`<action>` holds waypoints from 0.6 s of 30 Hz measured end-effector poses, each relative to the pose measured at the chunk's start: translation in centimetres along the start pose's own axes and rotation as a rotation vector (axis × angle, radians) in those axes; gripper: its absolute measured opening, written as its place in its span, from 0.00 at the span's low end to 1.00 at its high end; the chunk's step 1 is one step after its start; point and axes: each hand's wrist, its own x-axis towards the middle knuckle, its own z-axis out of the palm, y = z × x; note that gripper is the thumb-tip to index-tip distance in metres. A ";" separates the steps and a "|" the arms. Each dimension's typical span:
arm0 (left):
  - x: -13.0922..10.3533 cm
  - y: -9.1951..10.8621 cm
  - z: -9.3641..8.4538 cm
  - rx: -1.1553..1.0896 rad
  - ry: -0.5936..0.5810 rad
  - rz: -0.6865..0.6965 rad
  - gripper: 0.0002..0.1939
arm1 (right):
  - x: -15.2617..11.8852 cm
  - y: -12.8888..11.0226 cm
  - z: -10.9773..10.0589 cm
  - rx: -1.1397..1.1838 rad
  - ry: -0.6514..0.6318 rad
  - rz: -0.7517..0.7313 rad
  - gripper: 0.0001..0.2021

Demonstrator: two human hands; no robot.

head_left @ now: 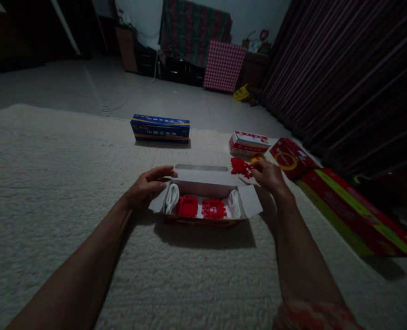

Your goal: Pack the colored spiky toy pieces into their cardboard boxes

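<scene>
An open box with its flaps spread lies in front of me. Inside are two red paper-cut-like pieces, one at the left and one at the right, with a folded white item at the left end and another at the right end. My left hand is at the box's left back corner, fingers apart and holding nothing. Beyond the box's right back corner, my right hand pinches a red openwork piece, beside a small orange item.
A blue box stands farther back on the pale quilted cover. A red-and-white box, a dark red box and a long red-and-green box lie at the right. Dark curtains hang behind them.
</scene>
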 end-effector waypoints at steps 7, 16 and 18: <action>0.1 -0.2 -0.1 -0.017 -0.032 0.008 0.24 | -0.6 -4.9 -4.6 0.485 -0.007 -0.010 0.13; 0.0 -0.1 0.2 -0.003 -0.009 0.006 0.24 | -3.0 -10.2 -7.5 0.580 -0.273 -0.179 0.13; 0.1 -0.1 0.1 -0.010 -0.003 -0.010 0.25 | -2.0 -8.1 -6.5 0.531 -0.163 -0.098 0.13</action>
